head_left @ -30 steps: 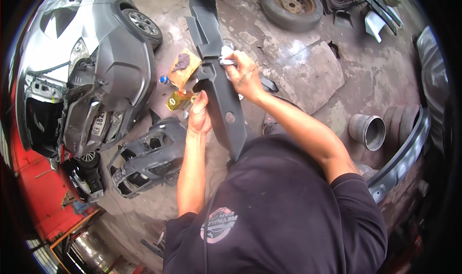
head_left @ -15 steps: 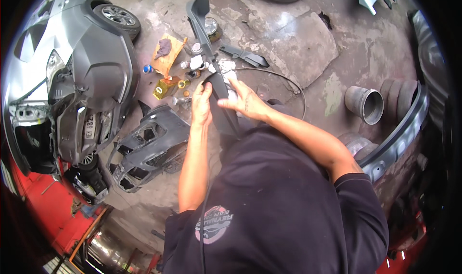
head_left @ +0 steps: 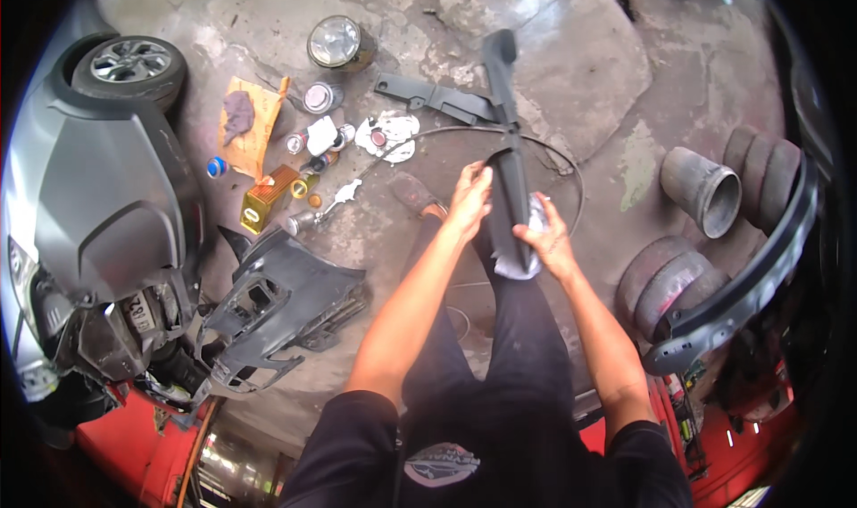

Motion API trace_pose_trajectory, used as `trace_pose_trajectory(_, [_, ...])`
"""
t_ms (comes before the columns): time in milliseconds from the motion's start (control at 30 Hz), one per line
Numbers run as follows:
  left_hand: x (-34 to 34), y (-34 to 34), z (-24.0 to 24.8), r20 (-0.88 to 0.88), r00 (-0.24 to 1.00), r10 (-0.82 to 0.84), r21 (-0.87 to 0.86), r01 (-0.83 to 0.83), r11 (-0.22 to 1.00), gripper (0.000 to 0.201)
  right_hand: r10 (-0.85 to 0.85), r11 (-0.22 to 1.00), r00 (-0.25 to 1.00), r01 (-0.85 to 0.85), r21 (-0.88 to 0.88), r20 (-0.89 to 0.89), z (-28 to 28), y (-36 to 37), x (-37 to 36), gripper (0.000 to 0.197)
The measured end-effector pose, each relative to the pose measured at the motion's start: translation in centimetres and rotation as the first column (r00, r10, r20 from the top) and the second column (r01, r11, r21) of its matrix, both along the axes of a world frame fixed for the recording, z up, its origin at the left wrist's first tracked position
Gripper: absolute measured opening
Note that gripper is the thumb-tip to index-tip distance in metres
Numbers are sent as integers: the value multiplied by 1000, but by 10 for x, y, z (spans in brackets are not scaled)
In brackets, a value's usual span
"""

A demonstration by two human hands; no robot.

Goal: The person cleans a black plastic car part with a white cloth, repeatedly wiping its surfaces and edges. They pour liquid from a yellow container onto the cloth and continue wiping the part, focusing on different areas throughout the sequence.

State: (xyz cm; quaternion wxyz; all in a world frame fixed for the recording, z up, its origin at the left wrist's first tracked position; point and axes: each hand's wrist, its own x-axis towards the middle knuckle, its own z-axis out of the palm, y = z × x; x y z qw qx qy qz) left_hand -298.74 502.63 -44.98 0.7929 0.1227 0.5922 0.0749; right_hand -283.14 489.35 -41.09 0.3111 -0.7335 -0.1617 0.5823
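A long, narrow dark grey plastic car trim piece (head_left: 509, 173) hangs in front of my legs, its bent end pointing away. My left hand (head_left: 470, 203) grips its left edge around the middle. On the other side, my right hand (head_left: 552, 240) is closed around a crumpled white cloth (head_left: 518, 265) pressed against the near part of the trim piece. The thumb lies over the trim's edge; the other fingers are partly hidden behind cloth and trim. Just beyond lies a similar dark trim part (head_left: 433, 97) on the floor.
Several cans stand ahead left, among them a gold can (head_left: 268, 200), beside cardboard (head_left: 254, 120) with a rag. A hose (head_left: 558, 151) curves across the concrete. A black bumper part (head_left: 286, 298) and a grey car (head_left: 116, 187) are left; a metal cylinder (head_left: 701, 191) and tyres (head_left: 665, 285) are right.
My view has shifted, showing my legs and more floor. The trim piece now leans less and sits nearer my right leg. My right hand has slid toward its near end with the cloth.
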Motion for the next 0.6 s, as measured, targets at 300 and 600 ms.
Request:
trace_pose_trajectory(300, [-40, 71, -361, -279, 958, 66, -24, -75, 997, 88, 33, 999, 835, -40, 1, 549, -338, 15, 97, 98])
trace_pose_trajectory(600, [-15, 141, -481, -316, 846, 430, 21, -446, 895, 58, 43, 977, 949, 25, -212, 311, -388, -13, 121, 71])
